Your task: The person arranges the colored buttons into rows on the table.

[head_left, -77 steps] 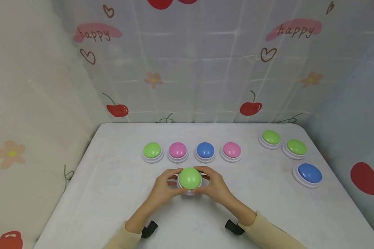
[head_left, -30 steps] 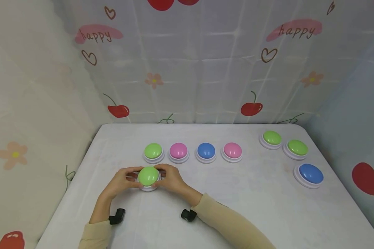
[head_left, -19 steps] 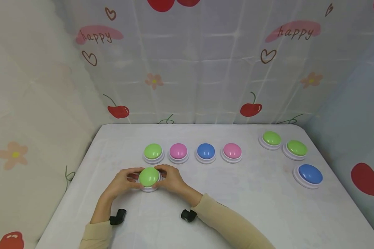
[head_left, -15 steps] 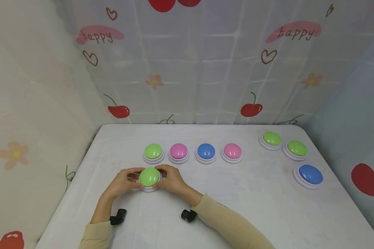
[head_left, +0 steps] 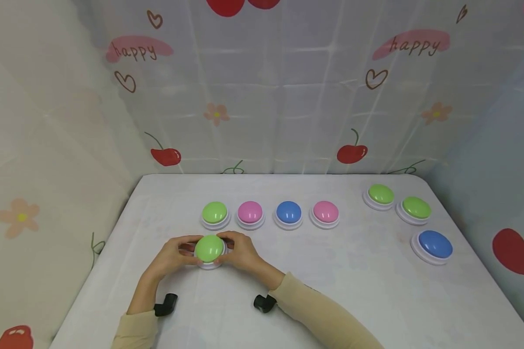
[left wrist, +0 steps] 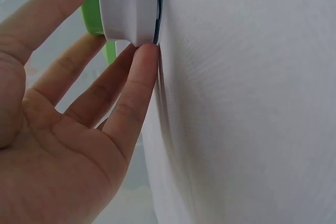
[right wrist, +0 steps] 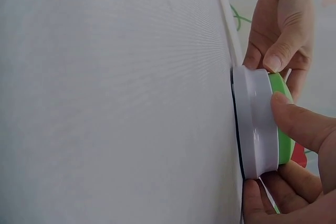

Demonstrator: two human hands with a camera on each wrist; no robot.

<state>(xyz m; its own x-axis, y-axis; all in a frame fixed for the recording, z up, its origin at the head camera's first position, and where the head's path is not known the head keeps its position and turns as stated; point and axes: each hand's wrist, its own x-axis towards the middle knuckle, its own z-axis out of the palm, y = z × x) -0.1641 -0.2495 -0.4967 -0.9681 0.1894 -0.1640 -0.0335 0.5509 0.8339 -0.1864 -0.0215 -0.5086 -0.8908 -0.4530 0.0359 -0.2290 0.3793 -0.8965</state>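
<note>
A push button [head_left: 209, 248] with a green dome and a white round base sits in front of the row's left end. My left hand [head_left: 170, 254] grips it from the left and my right hand [head_left: 242, 253] from the right, thumbs at the near side and fingers around the far side. In the right wrist view the white base [right wrist: 257, 124] stands right at the tablecloth, with a thumb against the rim of the dome. The left wrist view has fingertips under the base's edge. Just behind it is another green button [head_left: 215, 213].
The row continues rightward with a pink button [head_left: 250, 213], a blue button [head_left: 288, 213] and a second pink one. At the table's right are two green buttons, one nearer the corner [head_left: 381, 195], and a blue button [head_left: 434, 245]. A patterned curtain [head_left: 266, 97] hangs behind the table.
Both hands have brought the green button leftward from the middle of the table to in front of the row's left end. Over the last second they hold almost still.
</note>
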